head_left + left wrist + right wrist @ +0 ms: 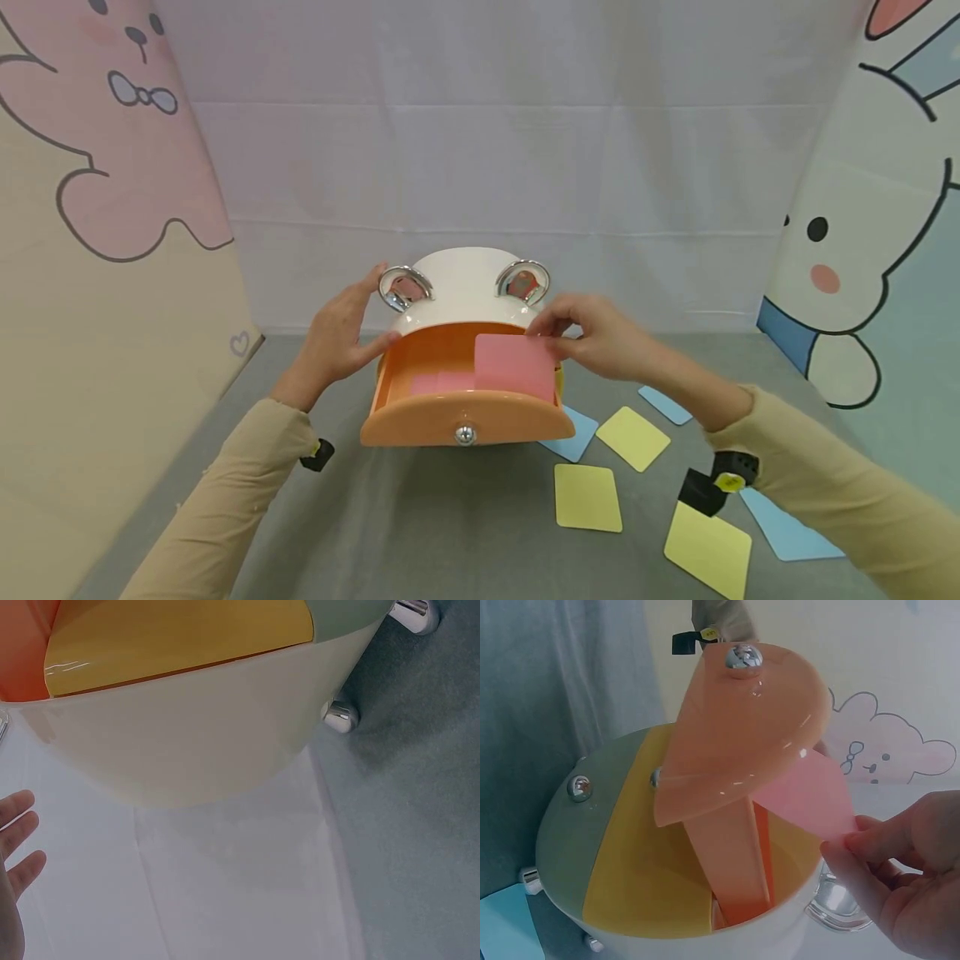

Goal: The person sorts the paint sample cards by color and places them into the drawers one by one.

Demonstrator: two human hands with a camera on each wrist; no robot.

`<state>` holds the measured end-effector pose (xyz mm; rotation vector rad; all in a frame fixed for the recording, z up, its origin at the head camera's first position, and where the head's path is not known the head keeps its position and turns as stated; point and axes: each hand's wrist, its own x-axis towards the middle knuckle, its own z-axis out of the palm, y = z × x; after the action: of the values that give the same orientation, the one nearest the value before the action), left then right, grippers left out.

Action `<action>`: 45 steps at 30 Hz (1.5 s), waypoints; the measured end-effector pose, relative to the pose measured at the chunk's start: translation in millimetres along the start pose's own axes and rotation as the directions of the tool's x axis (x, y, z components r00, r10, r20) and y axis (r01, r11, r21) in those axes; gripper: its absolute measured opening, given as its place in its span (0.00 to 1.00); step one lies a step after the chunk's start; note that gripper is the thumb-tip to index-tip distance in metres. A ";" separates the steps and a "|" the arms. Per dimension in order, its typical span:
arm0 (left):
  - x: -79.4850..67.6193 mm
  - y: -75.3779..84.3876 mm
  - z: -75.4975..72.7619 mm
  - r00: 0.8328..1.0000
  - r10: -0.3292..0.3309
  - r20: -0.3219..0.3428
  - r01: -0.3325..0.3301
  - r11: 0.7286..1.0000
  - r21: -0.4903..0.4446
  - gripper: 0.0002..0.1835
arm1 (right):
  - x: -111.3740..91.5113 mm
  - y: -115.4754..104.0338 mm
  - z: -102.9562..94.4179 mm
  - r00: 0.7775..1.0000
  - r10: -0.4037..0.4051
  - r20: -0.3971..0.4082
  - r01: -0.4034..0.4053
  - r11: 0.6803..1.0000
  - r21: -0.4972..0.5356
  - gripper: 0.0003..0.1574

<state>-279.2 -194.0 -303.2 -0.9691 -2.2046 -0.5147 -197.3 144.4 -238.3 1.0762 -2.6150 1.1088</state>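
A small rounded cabinet with a white top [465, 287] and two chrome ear-like rings stands on the grey table. Its orange drawer [416, 421], with a round chrome knob, is pulled out. Pink cards [442, 382] lie inside it. Between thumb and fingers, my right hand [603, 337] pinches a pink card [513, 365] over the drawer's right side; the right wrist view shows the grip on this card's corner. My left hand [336, 329] is at the cabinet's left side, fingers extended beside the left ring, thumb near the drawer's upper edge. Contact there is unclear.
Yellow cards [588, 497] and blue cards [787, 527] lie scattered on the table at the right. Below the orange drawer, the right wrist view shows a yellow drawer [641, 870] and a green drawer [577, 832]. A white cloth [487, 158] hangs behind.
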 end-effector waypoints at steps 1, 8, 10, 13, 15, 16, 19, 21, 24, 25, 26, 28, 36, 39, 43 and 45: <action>0.0 0.2 -0.1 1.000 -0.001 0.001 0.001 1.000 0.001 0.48 | -0.1 0.7 1.8 1.000 -0.006 0.005 0.006 1.000 -0.001 0.11; 0.1 0.5 -0.5 1.000 -0.004 0.006 0.004 1.000 0.007 0.48 | -1.6 4.9 11.3 0.999 -0.006 0.037 0.007 1.000 -0.019 0.10; 0.2 0.3 -0.4 1.000 -0.004 0.006 0.004 1.000 0.009 0.48 | -2.3 5.6 12.4 0.999 0.000 0.041 0.001 1.000 -0.024 0.10; -0.3 -0.1 0.0 1.000 -0.007 0.009 0.007 1.000 0.010 0.48 | -3.1 7.0 13.5 0.999 0.003 0.045 -0.002 1.000 -0.024 0.10; -0.5 -0.3 -0.1 1.000 -0.010 0.011 0.010 1.000 0.012 0.48 | -3.4 8.0 13.7 0.999 0.004 0.044 -0.003 1.000 -0.022 0.10; -0.5 -0.2 -0.2 1.000 -0.011 0.012 0.011 1.000 0.014 0.48 | -3.5 8.3 13.5 0.999 0.005 0.043 -0.004 1.000 -0.019 0.10; -0.2 0.5 -1.2 1.000 -0.013 0.015 0.013 1.000 0.016 0.48 | -3.4 8.7 11.2 1.000 0.007 0.030 -0.007 1.000 -0.005 0.11; -0.1 0.9 -1.8 1.000 -0.015 0.017 0.015 1.000 0.016 0.48 | -3.4 8.2 8.0 1.000 0.007 0.018 -0.007 1.000 0.001 0.11; -0.8 1.0 -2.4 1.000 -0.019 0.019 0.019 1.000 0.016 0.48 | -3.7 6.5 1.9 1.000 -0.003 0.001 0.003 1.000 -0.012 0.11; -1.0 1.0 -2.6 1.000 -0.021 0.019 0.020 1.000 0.016 0.48 | -4.2 5.8 -0.5 1.000 -0.006 -0.003 0.006 1.000 -0.019 0.11; -1.3 1.1 -2.8 1.000 -0.023 0.019 0.022 1.000 0.017 0.48 | -4.9 5.1 -2.8 1.000 -0.010 -0.006 0.010 1.000 -0.016 0.11; -1.5 1.4 -3.2 1.000 -0.024 0.019 0.024 1.000 0.019 0.48 | -6.6 3.9 -7.2 1.000 -0.015 -0.012 0.015 1.000 -0.013 0.11; -1.2 1.2 -2.5 1.000 -0.024 0.019 0.023 1.000 0.021 0.48 | -21.5 -1.5 -15.2 0.994 -0.050 -0.093 0.046 0.998 -0.046 0.10; -1.1 1.4 -2.3 1.000 -0.023 0.020 0.023 1.000 0.019 0.48 | -31.4 -9.3 -9.0 0.981 -0.077 -0.181 0.058 0.992 -0.111 0.10; -0.8 1.8 -2.7 1.000 -0.016 0.015 0.016 1.000 0.015 0.48 | -42.7 -22.0 11.6 0.921 -0.198 -0.335 0.156 0.977 -0.148 0.13; -0.2 1.9 -2.6 1.000 -0.014 0.013 0.014 1.000 0.016 0.48 | -47.5 -27.2 25.1 0.887 -0.255 -0.386 0.216 0.966 -0.142 0.14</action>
<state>-276.6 -194.3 -301.3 -0.9517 -2.2251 -0.4981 -140.2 141.7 -257.1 0.9896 -2.1309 1.0117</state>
